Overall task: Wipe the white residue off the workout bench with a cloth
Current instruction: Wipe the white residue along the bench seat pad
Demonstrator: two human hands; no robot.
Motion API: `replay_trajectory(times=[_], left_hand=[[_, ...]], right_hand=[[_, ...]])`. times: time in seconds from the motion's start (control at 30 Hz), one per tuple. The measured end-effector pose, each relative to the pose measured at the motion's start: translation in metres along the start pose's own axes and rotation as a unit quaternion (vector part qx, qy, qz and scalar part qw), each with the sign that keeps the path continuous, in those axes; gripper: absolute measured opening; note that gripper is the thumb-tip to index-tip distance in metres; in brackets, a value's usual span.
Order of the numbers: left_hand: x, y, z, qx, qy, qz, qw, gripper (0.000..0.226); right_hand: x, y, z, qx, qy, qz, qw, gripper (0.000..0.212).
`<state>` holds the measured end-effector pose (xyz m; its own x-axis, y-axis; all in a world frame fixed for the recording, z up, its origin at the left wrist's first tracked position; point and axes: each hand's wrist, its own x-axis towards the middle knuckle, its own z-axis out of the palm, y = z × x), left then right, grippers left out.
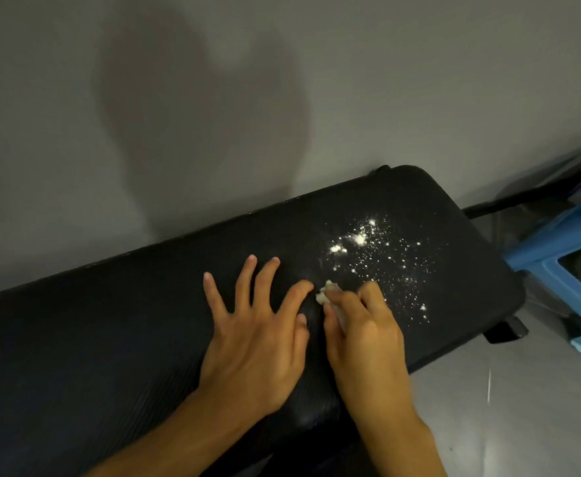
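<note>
Nearest the lens, the left hand (254, 325) lies flat on the black workout bench (110, 321), fingers straight and spread, holding nothing; in all likelihood it steadies the pad. Just to its right, the right hand (364, 332) has its fingers curled round a small pale cloth (327, 292), of which only a crumpled tip shows between thumb and forefinger, resting on or just above the pad. The white residue (378, 256) lies beyond and to the right of that tip, toward the rounded end of the bench. Its densest clumps sit at the far left of the patch, and a thinning band of specks trails toward the near edge on the right, so its long axis runs obliquely across the pad. The closest specks lie just beside the right knuckles, so the cloth-bearing hand is the nearer of the two. The patch looks largely unwiped, and the next stroke probably calls for a sweep away from the body and rightward. A blue stool (564, 256) stands past the bench end on the grey floor (488, 407).
</note>
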<state>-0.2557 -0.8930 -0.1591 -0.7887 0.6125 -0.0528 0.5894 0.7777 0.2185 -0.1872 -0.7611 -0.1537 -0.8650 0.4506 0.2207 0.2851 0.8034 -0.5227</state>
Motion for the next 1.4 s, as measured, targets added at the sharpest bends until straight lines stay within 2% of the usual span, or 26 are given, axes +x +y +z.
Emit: replay_trajectory(times=[0.1,0.2,0.4,0.63,0.73,0.83,0.97,1.03,1.13,1.23,1.3,1.4], left_hand=[[0.002,-0.001,0.002,0.003,-0.005,-0.001,1.0,0.048],[0.0,-0.002,0.005,0.004,0.004,-0.006,1.0,0.049],[0.001,-0.003,0.002,-0.028,0.015,-0.016,0.999,0.047],[-0.001,-0.004,0.005,-0.051,0.041,-0.038,0.997,0.053],[-0.002,-0.003,0.005,-0.059,0.046,-0.039,0.996,0.052],[-0.002,-0.002,0.005,-0.059,0.049,-0.038,0.996,0.05],[-0.002,-0.002,0.004,-0.057,0.045,-0.033,0.997,0.052],[-0.003,-0.004,0.004,-0.064,0.05,-0.031,0.996,0.054],[-0.003,-0.006,0.003,-0.074,0.047,-0.022,0.996,0.053],[-0.003,-0.009,0.004,-0.093,0.053,-0.017,0.994,0.05],[-0.004,-0.008,0.003,-0.103,0.059,-0.018,0.993,0.049],[-0.003,-0.005,0.002,-0.089,0.054,-0.023,0.994,0.05]], right_hand=[[0.028,-0.005,0.013,-0.001,0.008,-0.001,1.0,0.027],[0.048,-0.006,0.021,-0.024,0.0,-0.039,0.999,0.028],[0.004,0.003,-0.007,0.007,-0.03,-0.045,0.998,0.032],[0.109,-0.008,0.04,-0.027,0.0,-0.111,0.993,0.022],[0.082,0.003,0.026,-0.002,-0.036,-0.148,0.988,0.028],[0.05,0.011,0.007,0.028,-0.056,-0.15,0.987,0.029],[0.105,-0.006,0.036,-0.043,-0.012,-0.147,0.988,0.017],[0.124,-0.02,0.047,-0.064,-0.018,-0.137,0.988,0.016],[0.102,-0.018,0.04,-0.053,-0.048,-0.154,0.985,0.025],[0.04,-0.002,0.013,-0.023,-0.065,-0.155,0.985,0.028],[0.011,0.006,-0.002,0.01,-0.05,-0.129,0.99,0.028],[0.038,0.008,0.008,-0.014,-0.012,-0.113,0.993,0.025]])
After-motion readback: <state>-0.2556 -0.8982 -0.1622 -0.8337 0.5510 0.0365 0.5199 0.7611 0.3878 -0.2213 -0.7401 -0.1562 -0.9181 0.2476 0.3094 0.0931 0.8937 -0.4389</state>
